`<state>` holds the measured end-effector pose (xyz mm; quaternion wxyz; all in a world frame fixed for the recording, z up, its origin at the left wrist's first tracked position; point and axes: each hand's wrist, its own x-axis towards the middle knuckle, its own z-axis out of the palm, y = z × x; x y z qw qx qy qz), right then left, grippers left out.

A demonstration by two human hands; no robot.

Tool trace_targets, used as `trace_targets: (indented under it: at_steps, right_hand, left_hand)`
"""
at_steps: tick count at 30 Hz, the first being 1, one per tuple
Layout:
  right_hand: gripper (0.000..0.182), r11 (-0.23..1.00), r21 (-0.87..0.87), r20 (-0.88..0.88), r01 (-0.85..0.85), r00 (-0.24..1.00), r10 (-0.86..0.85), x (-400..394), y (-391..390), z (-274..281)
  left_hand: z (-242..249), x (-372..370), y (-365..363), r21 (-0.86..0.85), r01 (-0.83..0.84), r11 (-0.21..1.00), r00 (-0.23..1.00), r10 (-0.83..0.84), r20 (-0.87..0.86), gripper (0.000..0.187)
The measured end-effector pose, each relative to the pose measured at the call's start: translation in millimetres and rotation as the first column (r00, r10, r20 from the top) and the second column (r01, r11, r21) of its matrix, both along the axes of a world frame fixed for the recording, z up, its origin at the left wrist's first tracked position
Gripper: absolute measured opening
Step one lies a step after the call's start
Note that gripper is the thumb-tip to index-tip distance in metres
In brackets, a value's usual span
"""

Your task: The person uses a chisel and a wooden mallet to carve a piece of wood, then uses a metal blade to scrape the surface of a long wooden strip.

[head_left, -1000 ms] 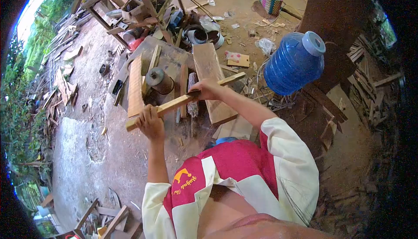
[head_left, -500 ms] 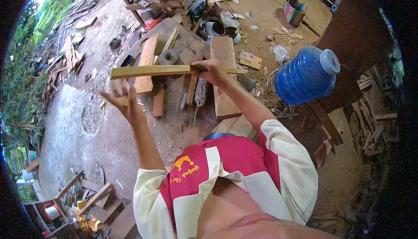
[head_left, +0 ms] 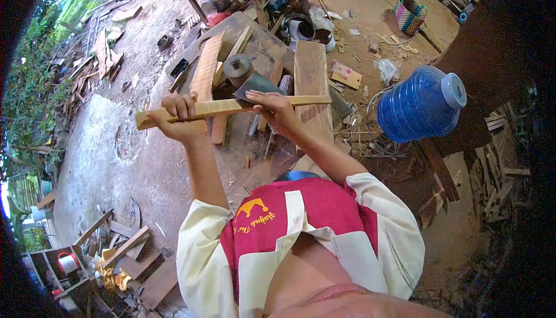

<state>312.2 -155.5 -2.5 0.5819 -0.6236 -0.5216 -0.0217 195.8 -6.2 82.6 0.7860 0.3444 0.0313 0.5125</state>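
A long pale wooden strip lies crosswise in front of me, held up off the ground. My left hand is wrapped round it near its left end. Around its middle, my right hand presses a dark grey sheet of sandpaper against the wood, fingers on top and the thumb hidden. The strip's right end sticks out past this hand, above a wide wooden plank. Just behind the sandpaper stands a brown round container with a grey lid.
Several boards, one a light plank, lie on the low work surface ahead. A big blue water jug stands to the right, a woven basket farther back. Wood offcuts and an open box are at lower left.
My left hand, open below the strip before, has closed round its left end. The right hand has slid toward the middle with the sandpaper, which now shows more. The whole view has shifted slightly.
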Motion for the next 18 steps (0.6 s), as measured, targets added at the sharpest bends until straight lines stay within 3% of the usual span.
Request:
trace_targets:
  at_steps: [3, 4, 5, 7, 8, 9, 12, 13, 15, 17, 18]
  right_hand:
    - [0.027, 0.998, 0.056, -0.028, 0.039, 0.999, -0.037, 6, -11, -14]
    - [0.023, 0.998, 0.014, -0.16, 0.064, 0.985, -0.061, 16, -18, -25]
    - [0.019, 0.996, -0.032, -0.289, 0.078, 0.954, -0.084, 28, -25, -39]
    - [0.019, 0.937, -0.318, -0.523, 0.144, 0.798, -0.3, 60, -40, -83]
    - [0.018, 0.902, -0.392, -0.449, 0.182, 0.818, -0.36, 85, -53, -126]
    - [0.018, 0.86, -0.456, -0.366, 0.229, 0.833, -0.416, 96, -57, -129]
    - [0.021, 0.881, -0.416, -0.487, 0.228, 0.762, -0.427, 89, -57, -140]
    - [0.018, 0.899, -0.392, -0.484, 0.195, 0.787, -0.381, 84, -48, -138]
    - [0.022, 0.995, -0.096, -0.648, 0.038, 0.756, -0.091, 64, -19, -126]
    - [0.033, 0.981, -0.104, -0.565, -0.163, 0.821, 0.077, 21, -10, -21]
    - [0.034, 0.978, 0.032, -0.652, -0.206, 0.737, 0.176, 4, 3, -15]
  left_hand:
    - [8, -5, -1, 0.093, -0.032, 0.995, 0.999, 0.03, 0.018, 0.055]
    - [11, -8, -1, 0.095, -0.036, 0.995, 0.999, 0.034, 0.021, 0.055]
    - [15, -12, -1, 0.181, -0.001, 0.984, 0.999, -0.009, 0.051, 0.055]
    - [21, -21, 0, 0.285, 0.014, 0.958, 0.996, -0.037, 0.076, 0.055]
    - [21, -24, 1, 0.286, 0.011, 0.958, 0.997, -0.034, 0.074, 0.055]
    - [22, -26, 3, 0.318, 0.026, 0.948, 0.996, -0.051, 0.071, 0.055]
    - [25, -27, 6, 0.352, 0.073, 0.933, 0.992, -0.103, 0.067, 0.052]
    - [26, -29, 9, 0.332, 0.109, 0.937, 0.992, -0.125, 0.029, 0.051]
    - [29, -29, 6, 0.334, 0.164, 0.928, 0.986, -0.166, -0.021, 0.047]
    - [33, -27, 4, 0.384, 0.203, 0.901, 0.978, -0.207, -0.03, 0.046]
    - [34, -25, 3, 0.433, 0.245, 0.867, 0.967, -0.252, -0.042, 0.045]
